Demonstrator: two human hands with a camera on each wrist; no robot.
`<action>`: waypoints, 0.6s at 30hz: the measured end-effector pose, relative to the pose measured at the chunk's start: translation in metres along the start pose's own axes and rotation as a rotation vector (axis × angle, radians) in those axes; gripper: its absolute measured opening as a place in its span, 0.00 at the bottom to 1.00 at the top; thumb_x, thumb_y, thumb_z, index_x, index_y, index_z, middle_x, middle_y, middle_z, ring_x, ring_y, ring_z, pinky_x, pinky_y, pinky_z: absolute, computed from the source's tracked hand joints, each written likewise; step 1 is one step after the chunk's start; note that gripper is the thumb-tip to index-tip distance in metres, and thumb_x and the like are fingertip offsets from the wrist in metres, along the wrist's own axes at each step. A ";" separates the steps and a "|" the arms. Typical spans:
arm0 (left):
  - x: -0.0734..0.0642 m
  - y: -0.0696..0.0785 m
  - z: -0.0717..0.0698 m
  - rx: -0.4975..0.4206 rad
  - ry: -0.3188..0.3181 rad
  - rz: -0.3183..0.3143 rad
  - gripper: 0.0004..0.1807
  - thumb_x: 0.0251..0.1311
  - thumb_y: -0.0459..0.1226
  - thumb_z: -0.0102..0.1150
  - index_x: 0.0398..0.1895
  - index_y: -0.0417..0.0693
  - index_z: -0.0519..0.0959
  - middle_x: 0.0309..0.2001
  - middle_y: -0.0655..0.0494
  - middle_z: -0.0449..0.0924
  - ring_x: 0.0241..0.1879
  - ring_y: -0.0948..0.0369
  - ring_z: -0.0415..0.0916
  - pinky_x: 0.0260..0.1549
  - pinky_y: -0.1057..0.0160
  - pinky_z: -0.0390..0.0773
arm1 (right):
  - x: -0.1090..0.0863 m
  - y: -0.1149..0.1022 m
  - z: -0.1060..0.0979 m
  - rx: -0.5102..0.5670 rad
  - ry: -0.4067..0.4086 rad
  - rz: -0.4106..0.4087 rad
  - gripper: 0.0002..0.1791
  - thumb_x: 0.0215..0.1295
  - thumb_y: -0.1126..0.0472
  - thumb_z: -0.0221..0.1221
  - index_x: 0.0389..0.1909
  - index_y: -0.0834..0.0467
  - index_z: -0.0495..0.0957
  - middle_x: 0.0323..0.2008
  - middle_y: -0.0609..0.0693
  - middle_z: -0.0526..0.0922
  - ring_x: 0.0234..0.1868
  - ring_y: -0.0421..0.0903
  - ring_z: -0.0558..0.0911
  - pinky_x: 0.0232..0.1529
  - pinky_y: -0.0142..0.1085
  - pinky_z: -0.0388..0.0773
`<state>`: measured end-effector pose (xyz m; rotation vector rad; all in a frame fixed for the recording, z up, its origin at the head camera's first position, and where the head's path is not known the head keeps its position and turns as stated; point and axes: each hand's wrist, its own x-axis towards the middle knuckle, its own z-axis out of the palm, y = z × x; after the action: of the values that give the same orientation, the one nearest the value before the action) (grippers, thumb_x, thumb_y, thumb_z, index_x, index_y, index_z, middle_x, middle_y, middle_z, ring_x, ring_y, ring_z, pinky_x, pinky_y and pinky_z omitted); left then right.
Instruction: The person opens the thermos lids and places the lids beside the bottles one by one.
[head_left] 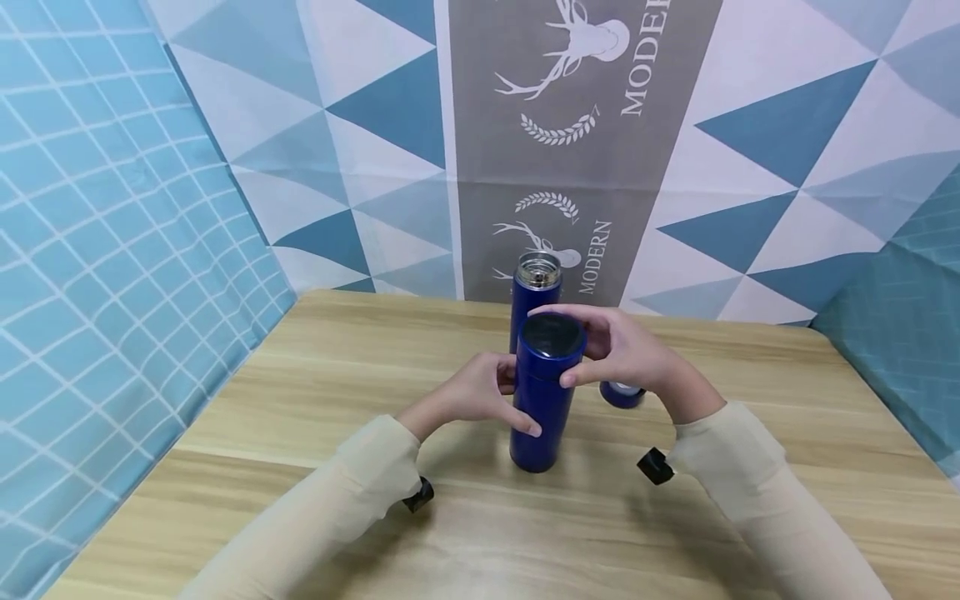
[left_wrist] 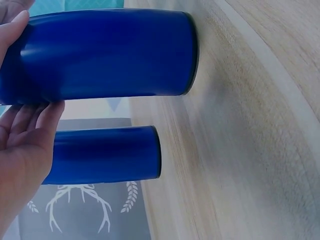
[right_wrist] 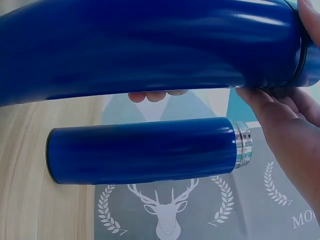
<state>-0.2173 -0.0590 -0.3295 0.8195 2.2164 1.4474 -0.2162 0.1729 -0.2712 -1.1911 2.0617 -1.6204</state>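
In the head view an upright blue thermos flask (head_left: 540, 433) stands between my two hands, its lid with a glossy black top (head_left: 553, 335) in place. My left hand (head_left: 476, 392) grips the body at mid-height, thumb in front and fingers behind. With thumb and fingers around the lid, my right hand (head_left: 626, 350) holds the upper end; the right wrist view shows the seam (right_wrist: 301, 55) between lid and body beside the fingers. Just behind stands a second blue flask (right_wrist: 145, 152), uncapped, its bare steel neck (head_left: 540, 271) showing.
A loose blue lid (head_left: 621, 398) lies on the wooden table (head_left: 360, 358), partly hidden behind my right wrist. A patterned cloth wall (head_left: 390, 167) rises at the table's back edge. Blue tiled cloth (head_left: 112, 217) borders the left side.
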 end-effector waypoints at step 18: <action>0.000 -0.002 0.001 0.003 0.000 0.012 0.33 0.39 0.31 0.76 0.54 0.39 0.76 0.53 0.47 0.83 0.51 0.58 0.82 0.57 0.62 0.79 | 0.005 0.005 -0.008 0.089 -0.102 0.008 0.41 0.53 0.70 0.67 0.68 0.65 0.60 0.61 0.44 0.77 0.60 0.41 0.79 0.58 0.34 0.78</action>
<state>-0.2177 -0.0588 -0.3320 0.8349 2.2178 1.4492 -0.2262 0.1749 -0.2720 -1.2072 1.9097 -1.5958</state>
